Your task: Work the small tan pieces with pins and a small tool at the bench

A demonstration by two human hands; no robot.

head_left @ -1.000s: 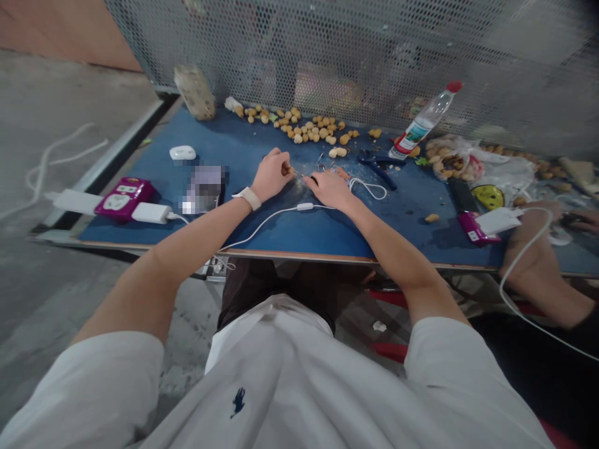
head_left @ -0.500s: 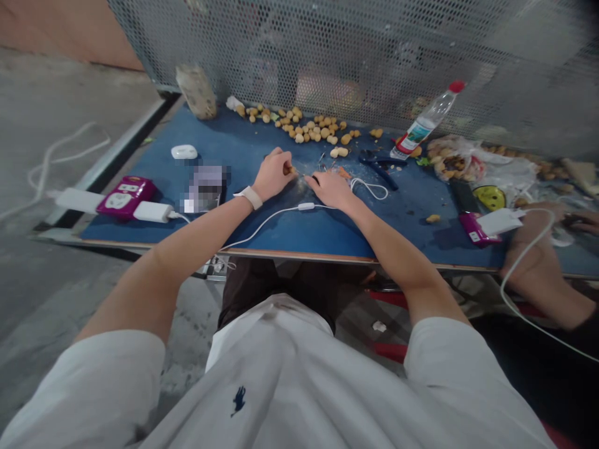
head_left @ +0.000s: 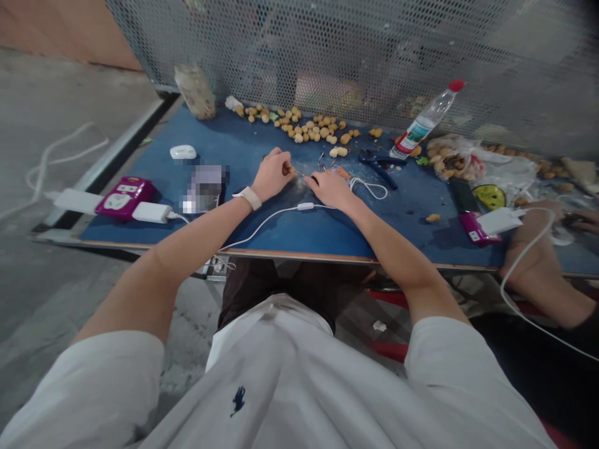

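Observation:
My left hand (head_left: 274, 173) is closed, with a small tan gourd (head_left: 291, 170) pinched between thumb and fingers. Facing it is my right hand (head_left: 329, 188), its fingers curled together around a thin tool (head_left: 300, 175) whose tip reaches toward the gourd; most of it is hidden. Pale dust and small scraps lie on the blue tabletop (head_left: 266, 229) between and beyond the hands. Behind them, many more small gourds (head_left: 311, 131) are heaped along the mesh panel. Blue-handled pliers (head_left: 381, 168) rest right of my right hand, near a looped white cable (head_left: 369, 187).
At left are a magenta power strip (head_left: 124, 198), a phone (head_left: 206, 187), a white case (head_left: 183, 152) and a jar (head_left: 195, 92). A bottle (head_left: 428, 121) leans on the mesh panel (head_left: 318, 56). Plastic bags (head_left: 503, 165) and another person's arm (head_left: 533, 262) occupy the right.
My hands stay in nearly the same place, with only slight finger movement around the gourd and the thin tool. Nothing on the table has visibly shifted.

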